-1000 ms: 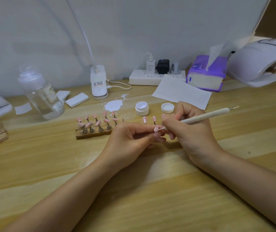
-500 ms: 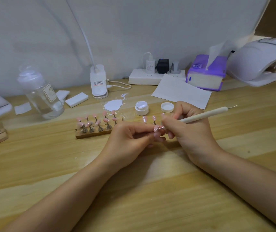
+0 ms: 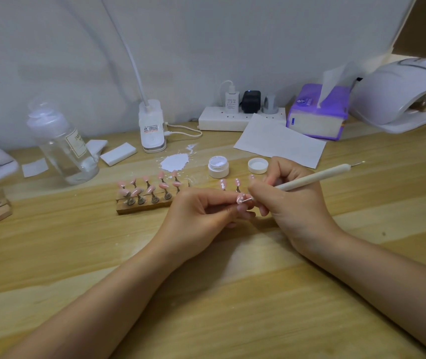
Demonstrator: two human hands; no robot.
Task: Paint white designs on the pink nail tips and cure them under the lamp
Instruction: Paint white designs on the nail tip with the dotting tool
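Pink nail tip (image 3: 241, 198), already carrying white dots, sits at frame centre, pinched between the curled fingertips of the left hand (image 3: 201, 213). Right hand (image 3: 288, 203) grips the white dotting tool (image 3: 313, 178) pen-fashion; its metal point touches or nearly touches the tip, too fine to tell which. Tool's long axis runs from the tip up and right, rear needle end toward mid-right of frame. So the tip lies just left of the right hand's fingers, between both hands. Open white gel pot (image 3: 218, 166) and its lid (image 3: 257, 165) stand just above the hands, near the right hand for a reload. Wooden holder (image 3: 142, 207) with plain pink tips on stands lies left of centre; two dotted tips stand apart to its right. Curing lamp (image 3: 401, 92) sits upper right, well apart. Pale wood table (image 3: 206, 307), white paint smear (image 3: 174, 161), clear bottle (image 3: 63, 149), tissue box (image 3: 318, 112), power strip against a grey backdrop.
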